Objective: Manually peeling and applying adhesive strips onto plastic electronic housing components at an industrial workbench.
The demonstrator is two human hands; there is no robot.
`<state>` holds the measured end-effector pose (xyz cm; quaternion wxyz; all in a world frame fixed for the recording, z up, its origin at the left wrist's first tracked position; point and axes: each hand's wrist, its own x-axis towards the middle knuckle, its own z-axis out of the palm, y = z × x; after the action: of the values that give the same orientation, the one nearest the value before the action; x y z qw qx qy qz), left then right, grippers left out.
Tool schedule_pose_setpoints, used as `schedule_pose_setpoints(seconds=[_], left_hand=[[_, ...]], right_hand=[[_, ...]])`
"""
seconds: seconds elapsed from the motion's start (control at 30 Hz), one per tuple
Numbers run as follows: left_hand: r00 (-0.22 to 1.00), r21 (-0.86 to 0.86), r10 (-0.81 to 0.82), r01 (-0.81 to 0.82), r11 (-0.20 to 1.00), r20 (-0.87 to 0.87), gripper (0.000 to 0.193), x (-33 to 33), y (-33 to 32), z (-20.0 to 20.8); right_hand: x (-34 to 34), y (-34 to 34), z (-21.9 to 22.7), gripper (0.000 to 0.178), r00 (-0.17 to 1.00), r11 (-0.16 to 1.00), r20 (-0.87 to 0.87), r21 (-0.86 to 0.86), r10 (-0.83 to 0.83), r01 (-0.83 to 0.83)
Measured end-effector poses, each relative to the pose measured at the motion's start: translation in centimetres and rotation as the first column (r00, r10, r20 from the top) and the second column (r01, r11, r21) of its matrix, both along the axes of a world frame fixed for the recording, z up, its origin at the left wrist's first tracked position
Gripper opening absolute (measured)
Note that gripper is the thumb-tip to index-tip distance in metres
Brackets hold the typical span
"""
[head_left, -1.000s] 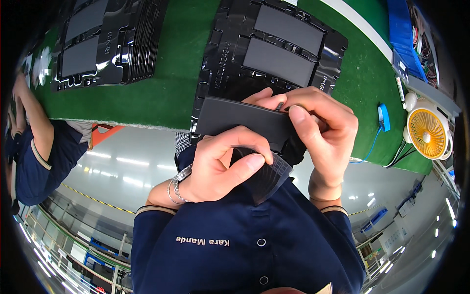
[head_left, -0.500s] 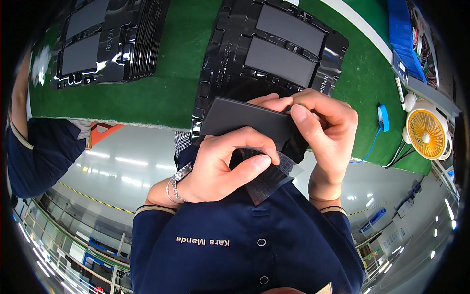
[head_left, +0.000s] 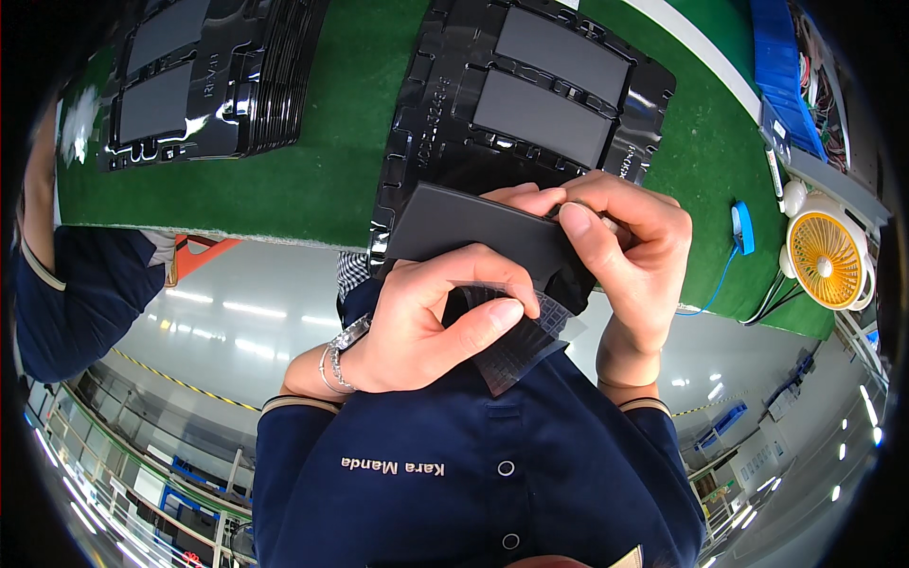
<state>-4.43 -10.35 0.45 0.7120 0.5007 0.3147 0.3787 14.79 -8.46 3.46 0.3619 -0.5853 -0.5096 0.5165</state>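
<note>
The dark flat panel [head_left: 469, 227] is held above the near edge of the black moulded tray [head_left: 409, 142]. Its long axis runs left to right, the right end slanting a little nearer, roughly in line with the two grey panels [head_left: 543, 115] lying in the tray beyond; its left short edge is bare. The right hand [head_left: 636, 246] grips the panel at its far right edge, thumb and forefinger closed together, other fingers behind; what sits between the tips is hidden. The left hand [head_left: 417, 322] curls at the near side, thumb and forefinger closed on a patterned sheet [head_left: 507, 364], which droops nearer and to the right; whether it also grips the panel, I cannot tell
</note>
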Motion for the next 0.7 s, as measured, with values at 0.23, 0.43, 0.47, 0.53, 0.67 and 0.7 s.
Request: schedule_pose_setpoints(seconds=[0.23,0.43,0.47,0.53,0.67,0.7], left_hand=[[1.000,-0.031,-0.009,0.009,0.999,-0.004,0.012,0.0,-0.1,0.1],[1.000,-0.053,-0.005,0.006,0.999,0.004,0.012,0.0,-0.3,0.2],[1.000,-0.052,-0.003,0.003,0.999,0.002,0.012,0.1,-0.3,0.2],[1.000,-0.048,0.004,-0.004,0.999,-0.002,0.009,0.1,-0.4,0.1],[1.000,0.008,0.018,-0.018,1.000,0.006,0.007,-0.2,0.1,-0.4],[1.000,0.034,0.027,-0.027,0.999,0.009,0.007,-0.2,0.2,-0.6]], right_hand=[[0.0,-0.1,-0.1,0.006,1.000,1.000,0.002,0.010,-0.015,0.015],[0.0,-0.1,0.0,0.006,0.999,1.000,0.036,0.003,-0.020,0.020],[-0.1,0.0,0.1,0.006,0.999,1.000,0.046,0.002,-0.019,0.019],[0.0,0.0,0.1,0.006,0.995,1.000,0.101,0.026,-0.007,0.004],[0.3,-0.2,-0.8,0.010,0.958,0.988,0.277,0.149,-0.075,0.034],[0.3,-0.2,-0.9,0.012,0.943,0.980,0.314,0.189,-0.116,0.057]])
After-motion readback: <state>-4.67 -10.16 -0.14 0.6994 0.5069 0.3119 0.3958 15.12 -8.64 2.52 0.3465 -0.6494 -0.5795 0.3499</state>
